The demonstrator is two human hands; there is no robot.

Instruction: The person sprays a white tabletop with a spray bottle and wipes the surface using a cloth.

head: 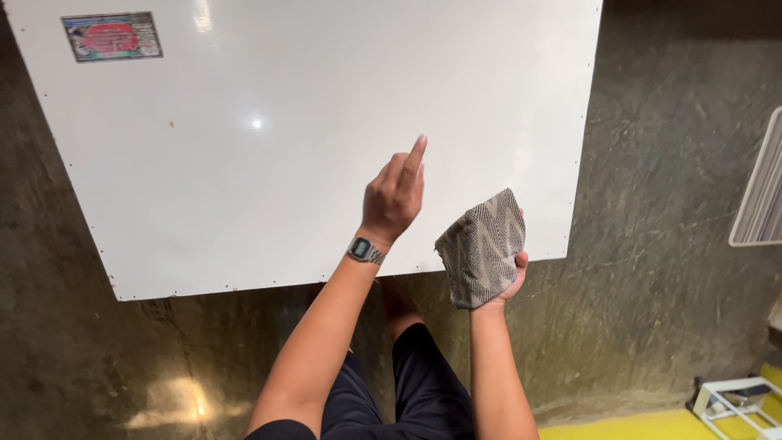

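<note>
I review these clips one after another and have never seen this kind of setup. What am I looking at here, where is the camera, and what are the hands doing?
There is no machine: a camera worn on a person's head looks down at their own bare arms. The left hand, with a wristwatch, points one finger at a glossy white panel that lies over a grey concrete floor. The right hand grips a folded grey patterned cloth near the panel's edge. A coloured sticker sits in the panel's far corner.
</note>
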